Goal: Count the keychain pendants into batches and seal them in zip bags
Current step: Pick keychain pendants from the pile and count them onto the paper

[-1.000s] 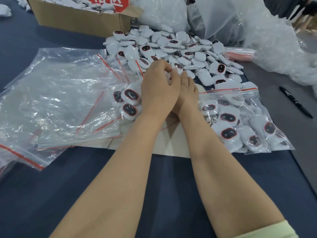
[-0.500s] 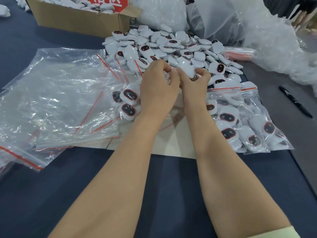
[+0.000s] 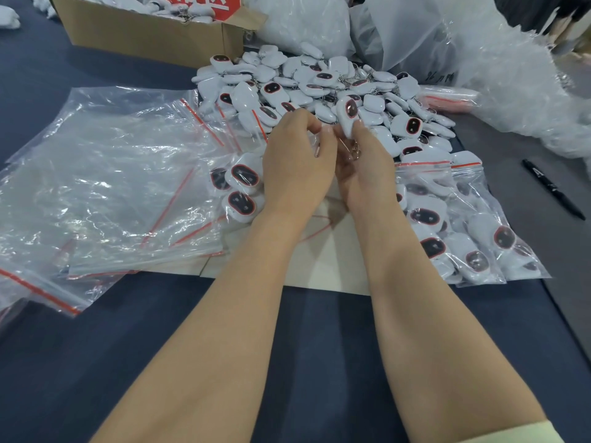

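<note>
Two hands (image 3: 297,174) (image 3: 364,177), one pen (image 3: 553,190), one box (image 3: 144,36), one pendant heap (image 3: 307,87)

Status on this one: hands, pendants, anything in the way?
Right hand pinches one white pendant, keyring dangling. Left hand curled beside it, grip unclear. Pendant pile beyond, filled zip bags at right, nothing blocking.

Dark blue table covering (image 3: 303,362) fills foreground. Grey strip (image 3: 505,139) along right edge, possibly bare tabletop. Cardboard box (image 3: 144,36) far left. Even, soft light.
</note>
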Demonstrator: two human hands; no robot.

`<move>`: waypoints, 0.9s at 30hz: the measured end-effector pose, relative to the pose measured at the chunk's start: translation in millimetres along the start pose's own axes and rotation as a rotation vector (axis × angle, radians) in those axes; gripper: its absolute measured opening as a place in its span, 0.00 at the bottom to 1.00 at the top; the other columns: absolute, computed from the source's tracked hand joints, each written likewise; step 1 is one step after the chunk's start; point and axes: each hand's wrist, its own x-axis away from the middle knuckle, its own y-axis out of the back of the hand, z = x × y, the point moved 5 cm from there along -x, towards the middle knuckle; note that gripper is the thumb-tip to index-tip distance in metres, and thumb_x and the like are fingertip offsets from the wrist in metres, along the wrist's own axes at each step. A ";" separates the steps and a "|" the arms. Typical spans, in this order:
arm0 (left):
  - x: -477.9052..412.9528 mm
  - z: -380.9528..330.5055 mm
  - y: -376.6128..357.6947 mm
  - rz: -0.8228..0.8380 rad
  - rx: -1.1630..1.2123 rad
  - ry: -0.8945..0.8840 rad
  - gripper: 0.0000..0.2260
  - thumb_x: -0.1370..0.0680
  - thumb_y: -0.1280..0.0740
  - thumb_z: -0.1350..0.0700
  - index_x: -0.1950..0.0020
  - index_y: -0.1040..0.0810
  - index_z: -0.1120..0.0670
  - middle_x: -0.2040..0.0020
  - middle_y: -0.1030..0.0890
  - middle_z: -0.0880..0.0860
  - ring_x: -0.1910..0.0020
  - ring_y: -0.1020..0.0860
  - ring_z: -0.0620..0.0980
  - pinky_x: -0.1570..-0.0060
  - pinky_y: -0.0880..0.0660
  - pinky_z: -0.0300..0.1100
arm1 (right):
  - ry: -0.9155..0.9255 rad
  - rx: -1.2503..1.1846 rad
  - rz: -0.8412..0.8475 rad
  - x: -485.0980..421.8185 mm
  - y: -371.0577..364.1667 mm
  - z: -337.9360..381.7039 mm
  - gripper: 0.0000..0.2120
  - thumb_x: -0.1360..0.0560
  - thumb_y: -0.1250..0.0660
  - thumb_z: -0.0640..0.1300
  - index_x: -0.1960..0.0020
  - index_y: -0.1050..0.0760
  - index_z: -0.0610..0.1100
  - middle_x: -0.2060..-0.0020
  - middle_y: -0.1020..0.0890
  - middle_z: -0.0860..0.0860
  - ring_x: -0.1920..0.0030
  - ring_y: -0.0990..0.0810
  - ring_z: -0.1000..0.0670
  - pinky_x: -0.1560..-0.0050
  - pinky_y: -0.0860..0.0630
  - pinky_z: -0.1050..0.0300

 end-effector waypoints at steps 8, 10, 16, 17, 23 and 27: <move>-0.4 0.2 0.1 0.010 0.004 0.000 0.07 0.22 0.37 0.56 0.51 0.23 0.59 0.52 0.22 0.51 0.49 0.25 0.50 0.49 0.31 0.42 | 0.002 0.066 0.000 3.3 -2.3 0.2 0.04 0.24 0.36 0.32 0.53 0.26 0.40 0.62 0.18 0.45 0.60 0.19 0.49 0.55 0.22 0.57; -0.2 -0.2 -0.1 0.014 0.001 0.000 0.08 0.22 0.37 0.55 0.50 0.23 0.59 0.52 0.22 0.51 0.49 0.25 0.50 0.49 0.30 0.43 | 0.007 0.091 0.014 4.7 -3.5 1.3 0.01 0.23 0.34 0.36 0.52 0.25 0.40 0.60 0.18 0.45 0.55 0.19 0.47 0.48 0.21 0.53; 0.3 -0.8 0.2 0.013 0.002 0.002 0.07 0.22 0.37 0.56 0.50 0.23 0.59 0.52 0.22 0.51 0.49 0.25 0.50 0.49 0.30 0.43 | 0.039 0.193 0.049 7.4 -7.8 2.8 0.03 0.20 0.36 0.41 0.51 0.25 0.42 0.57 0.18 0.45 0.50 0.21 0.45 0.40 0.25 0.46; 0.4 -0.8 0.2 0.013 0.001 0.003 0.07 0.22 0.37 0.56 0.50 0.23 0.59 0.52 0.22 0.51 0.49 0.25 0.50 0.49 0.30 0.43 | 0.045 0.203 0.058 7.7 -8.0 2.7 0.03 0.20 0.37 0.41 0.51 0.25 0.42 0.57 0.18 0.45 0.50 0.20 0.45 0.40 0.24 0.47; 0.4 -0.9 0.3 0.014 0.000 0.008 0.07 0.22 0.37 0.56 0.51 0.23 0.58 0.52 0.22 0.50 0.49 0.25 0.49 0.50 0.30 0.42 | 0.103 0.335 0.113 11.4 -11.5 3.3 0.04 0.21 0.35 0.40 0.55 0.24 0.44 0.61 0.19 0.47 0.59 0.21 0.49 0.52 0.24 0.53; -0.1 -0.6 -0.4 0.023 -0.003 0.009 0.08 0.22 0.38 0.55 0.50 0.23 0.58 0.51 0.22 0.50 0.49 0.25 0.49 0.48 0.30 0.43 | 0.103 0.295 0.073 10.7 -9.7 3.3 0.07 0.20 0.37 0.41 0.58 0.26 0.45 0.69 0.18 0.53 0.67 0.20 0.53 0.61 0.23 0.58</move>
